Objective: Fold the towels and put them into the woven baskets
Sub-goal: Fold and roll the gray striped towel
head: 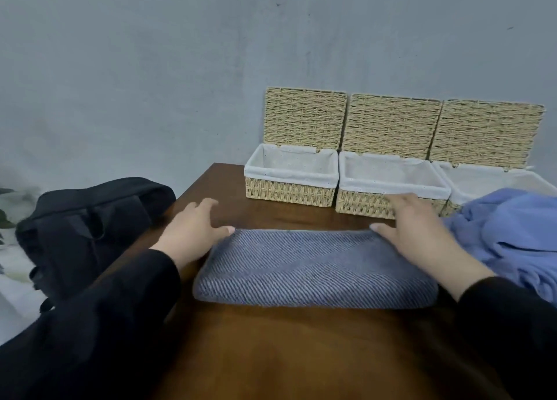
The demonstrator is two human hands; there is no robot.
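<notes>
A grey-blue striped towel [313, 270] lies folded into a flat rectangle on the brown wooden table [271, 354]. My left hand [193, 231] rests at its far left corner with the thumb touching the edge and the fingers spread. My right hand [419, 228] lies on the far right corner, fingers straight, thumb on the towel's edge. Three woven baskets with white liners and raised lids stand in a row at the back: left [289, 191], middle [388, 205] and right [452, 208], the last partly hidden. A crumpled light-blue towel [512, 237] sits at the right.
A black backpack [87, 225] stands off the table's left edge. A grey wall rises right behind the baskets. Green leaves [6, 215] show at the far left. Bare tabletop lies between the folded towel and me.
</notes>
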